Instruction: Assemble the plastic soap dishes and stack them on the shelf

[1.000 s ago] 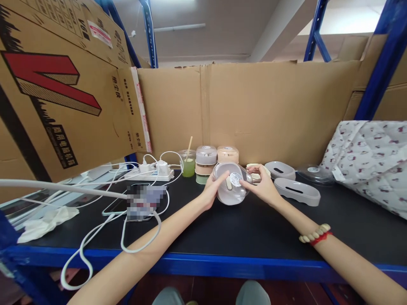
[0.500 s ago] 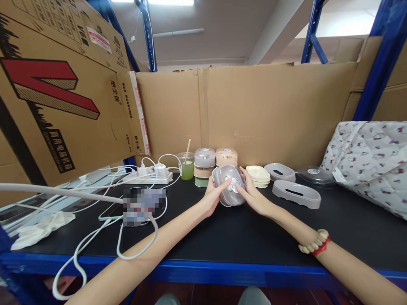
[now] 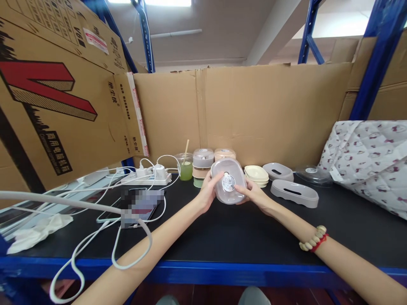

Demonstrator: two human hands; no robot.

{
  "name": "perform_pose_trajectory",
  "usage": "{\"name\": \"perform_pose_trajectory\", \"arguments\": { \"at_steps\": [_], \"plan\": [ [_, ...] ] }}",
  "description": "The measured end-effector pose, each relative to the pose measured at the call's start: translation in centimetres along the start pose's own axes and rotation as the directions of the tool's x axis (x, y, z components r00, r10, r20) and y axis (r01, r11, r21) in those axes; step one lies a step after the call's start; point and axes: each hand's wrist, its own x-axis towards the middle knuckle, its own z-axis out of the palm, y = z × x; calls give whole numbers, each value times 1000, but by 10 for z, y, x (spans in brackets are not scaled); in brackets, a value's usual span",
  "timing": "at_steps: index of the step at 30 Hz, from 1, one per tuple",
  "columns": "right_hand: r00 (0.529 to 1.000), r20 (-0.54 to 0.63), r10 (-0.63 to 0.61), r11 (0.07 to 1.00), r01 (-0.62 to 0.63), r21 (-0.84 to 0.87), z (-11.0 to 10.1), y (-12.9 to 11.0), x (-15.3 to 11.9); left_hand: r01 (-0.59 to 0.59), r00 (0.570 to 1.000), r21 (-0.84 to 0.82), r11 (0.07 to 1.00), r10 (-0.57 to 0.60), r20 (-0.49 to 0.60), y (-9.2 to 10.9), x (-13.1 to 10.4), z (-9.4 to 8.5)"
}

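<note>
One black shelf top [image 3: 241, 237] beneath lidded box [image 3: 229, 178]. One printed carton [image 3: 73, 91] far left of box; one quilted bag [image 3: 369, 165] far right. Two container stacks [image 3: 203, 160] close behind box. Two grey slotted pieces [image 3: 307, 196] right of box. Box, single, tilted, clamped by left hand [image 3: 207, 192] at left edge, right hand [image 3: 255, 195] at right edge. One cream dish stack [image 3: 256, 173] just right of box. One drink cup [image 3: 187, 169] left of box.
</note>
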Motion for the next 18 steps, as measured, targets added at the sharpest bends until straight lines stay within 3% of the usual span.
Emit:
{"name": "perform_pose_trajectory", "arguments": {
  "at_steps": [8,13,18],
  "plan": [
    [999,-30,-22,1000,21,-5,3,-6,-3,-205,978,225,953,207,17,2,2,-1],
    [997,59,-52,998,54,-43,-2,0,2,-201,979,259,945,202,22,4,2,-2],
    [990,-8,-143,988,142,-55,-1,3,3,-244,969,322,915,222,104,0,2,-5]
  ]
}}
